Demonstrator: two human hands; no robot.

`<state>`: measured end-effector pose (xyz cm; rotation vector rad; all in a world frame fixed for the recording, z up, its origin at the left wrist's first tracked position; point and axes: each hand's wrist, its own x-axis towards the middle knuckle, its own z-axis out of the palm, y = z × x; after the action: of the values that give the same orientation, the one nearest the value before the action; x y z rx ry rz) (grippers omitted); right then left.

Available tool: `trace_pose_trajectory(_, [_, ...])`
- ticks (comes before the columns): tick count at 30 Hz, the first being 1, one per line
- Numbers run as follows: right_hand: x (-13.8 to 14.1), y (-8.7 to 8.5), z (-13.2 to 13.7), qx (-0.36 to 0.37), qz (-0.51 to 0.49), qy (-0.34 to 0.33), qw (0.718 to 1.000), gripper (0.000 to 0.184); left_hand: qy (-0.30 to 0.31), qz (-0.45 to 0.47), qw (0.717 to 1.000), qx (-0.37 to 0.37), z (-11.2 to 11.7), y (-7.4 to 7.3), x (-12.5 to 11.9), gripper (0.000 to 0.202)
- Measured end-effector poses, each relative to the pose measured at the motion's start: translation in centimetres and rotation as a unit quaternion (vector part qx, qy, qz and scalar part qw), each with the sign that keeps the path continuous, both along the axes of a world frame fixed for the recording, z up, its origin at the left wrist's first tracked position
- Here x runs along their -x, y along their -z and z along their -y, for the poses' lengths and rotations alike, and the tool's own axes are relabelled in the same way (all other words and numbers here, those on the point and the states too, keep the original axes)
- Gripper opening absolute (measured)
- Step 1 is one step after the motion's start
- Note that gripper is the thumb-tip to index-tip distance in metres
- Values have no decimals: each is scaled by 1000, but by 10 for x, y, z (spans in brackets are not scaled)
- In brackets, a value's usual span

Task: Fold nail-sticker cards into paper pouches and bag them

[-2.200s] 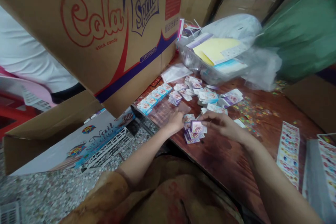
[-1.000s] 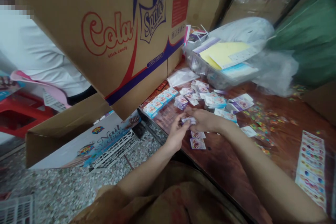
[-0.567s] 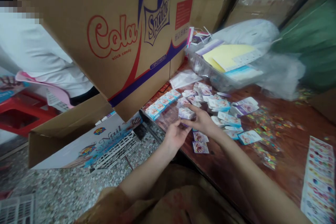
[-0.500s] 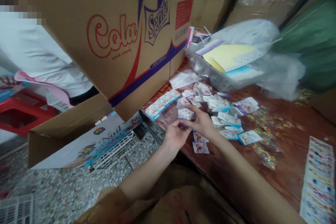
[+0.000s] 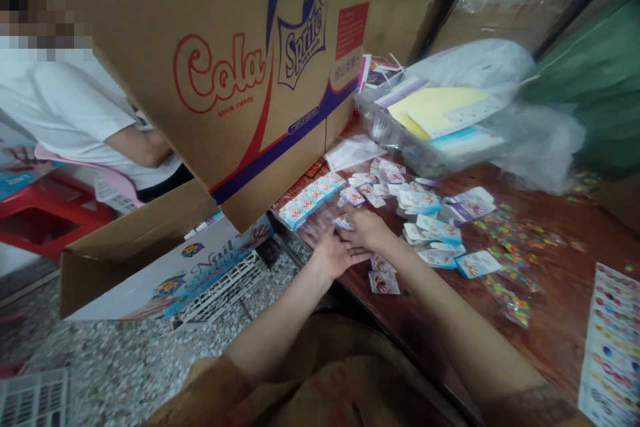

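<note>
My right hand (image 5: 369, 229) is closed on a small stack of purple-white packets (image 5: 344, 222) and holds it low over a clear plastic bag (image 5: 314, 225) at the near left edge of the brown table (image 5: 450, 320). Just below it, my left hand (image 5: 331, 255) has its fingers stretched out to the right under the right wrist, and its thumb is by the bag. Two loose packets (image 5: 383, 273) lie right of my hands. A row of blue-white packets (image 5: 313, 197) lies beyond the bag.
A large Cola/Sprite cardboard box (image 5: 240, 67) looms at the left. Loose packets (image 5: 430, 220), small coloured stickers (image 5: 510, 247), sticker sheets (image 5: 610, 340) and a clear tray of papers (image 5: 390, 130) sit on the table. A "Nail" box (image 5: 200, 267) lies on the floor; a person in white (image 5: 75, 120) is at far left.
My hands gathered packets near the table edge into a stack, carried it up and left, and have now lowered it onto the clear bag. Two packets stayed behind.
</note>
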<state>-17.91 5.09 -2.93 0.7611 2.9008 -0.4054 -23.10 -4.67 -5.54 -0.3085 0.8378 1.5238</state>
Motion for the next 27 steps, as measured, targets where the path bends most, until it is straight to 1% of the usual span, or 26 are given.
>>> trace_pose_trajectory(2, [1, 1, 1, -1, -8, -2, 1000, 48, 51, -27, 998, 7, 1, -1, 3, 57])
trace_pose_trajectory(3, [1, 3, 2, -4, -15, 0, 1000, 49, 67, -40, 997, 11, 2, -2, 3, 57])
trace_pose_trajectory(5, [3, 6, 4, -11, -34, 5, 999, 50, 75, -73, 994, 27, 5, -5, 2, 53])
trace_pose_trajectory(6, [3, 8, 4, -12, -44, 7, 999, 50, 64, -93, 993, 41, 6, -5, 0, 49])
trace_pose_trajectory(8, [2, 12, 4, -9, -65, 7, 998, 53, 22, -128, 989, 72, 7, -5, -4, 39])
trace_pose_trajectory(10, [-1, 15, 3, -1, -80, 4, 997, 60, -20, -147, 985, 94, 7, -4, -6, 32])
trace_pose_trajectory(12, [-8, 17, 1, 6, -91, 0, 996, 67, -47, -152, 982, 100, 7, -1, -7, 26])
trace_pose_trajectory(14, [-15, 20, -2, 14, -103, 10, 995, 68, -72, -157, 980, 101, 5, 0, -6, 22])
trace_pose_trajectory(15, [-18, 22, -3, 17, -109, 21, 994, 64, -84, -160, 978, 103, 4, 1, -6, 20])
trace_pose_trajectory(17, [-21, 26, -5, 18, -117, 51, 992, 51, -102, -166, 975, 107, 1, 2, -7, 19])
trace_pose_trajectory(20, [-17, 32, -6, 10, -124, 88, 988, 37, -124, -174, 971, 108, -5, 3, -7, 18])
trace_pose_trajectory(23, [-8, 37, -6, 1, -142, 105, 984, 34, -146, -179, 968, 99, -15, 5, -6, 17])
trace_pose_trajectory(27, [0, 37, -6, -13, -175, 105, 979, 30, -174, -202, 961, 78, -27, 9, -1, 16])
